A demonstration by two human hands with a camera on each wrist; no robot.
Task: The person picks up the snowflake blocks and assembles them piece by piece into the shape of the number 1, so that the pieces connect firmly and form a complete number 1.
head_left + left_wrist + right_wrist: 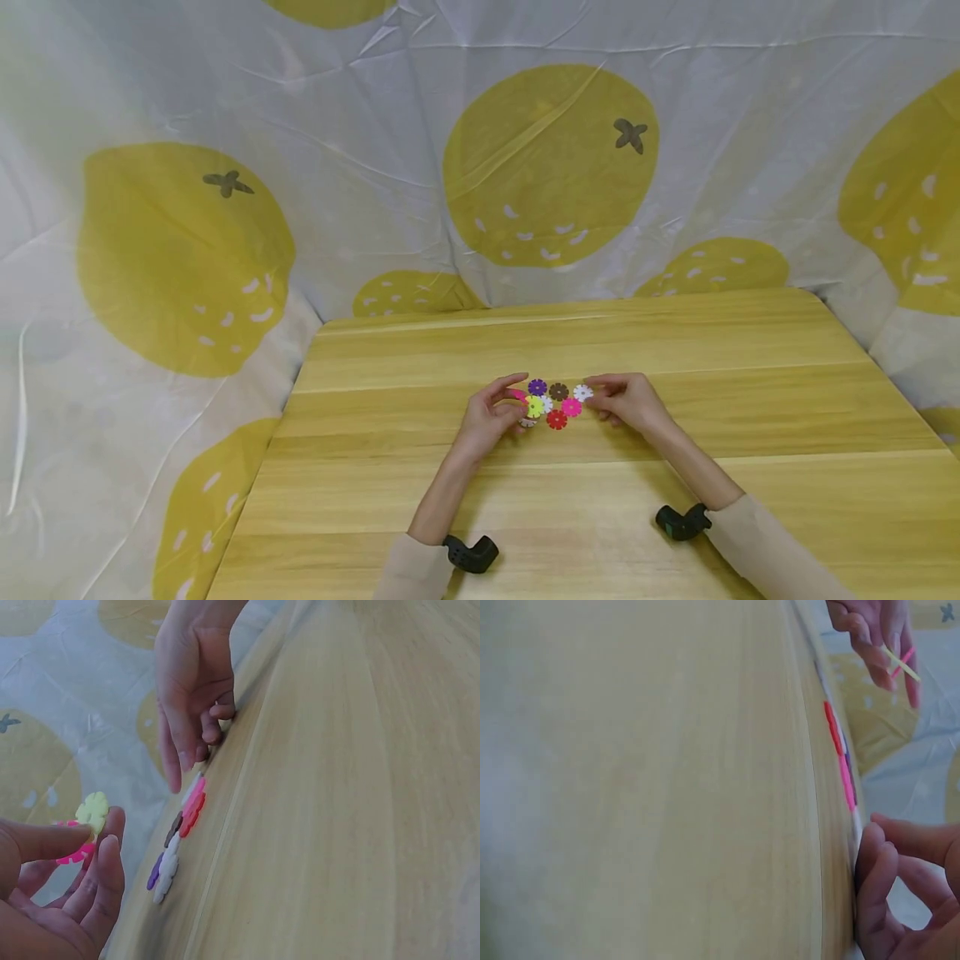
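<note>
My left hand [487, 417] pinches a yellow notched plastic disc [92, 811], a snowflake building piece, between thumb and fingers. A pink disc [75, 847] crosses it at an angle, slotted together with it. Both are held above the tabletop. On the table lies a flat cluster of similar discs: purple [537, 387], brown [558, 392], white [583, 392], pink [572, 407] and red [557, 420], with another white one partly behind the yellow disc. At the cluster's right end is my right hand [633, 404], its thumb and index fingertips right at the white disc's edge.
A wooden table [360, 483] spreads under both arms. Behind it hangs a pale cloth [360, 167] printed with yellow lemons. Each sleeve cuff carries a black wrist device, one on the left [472, 554] and one on the right [681, 522]. A greyish disc [528, 422] lies below the left fingers.
</note>
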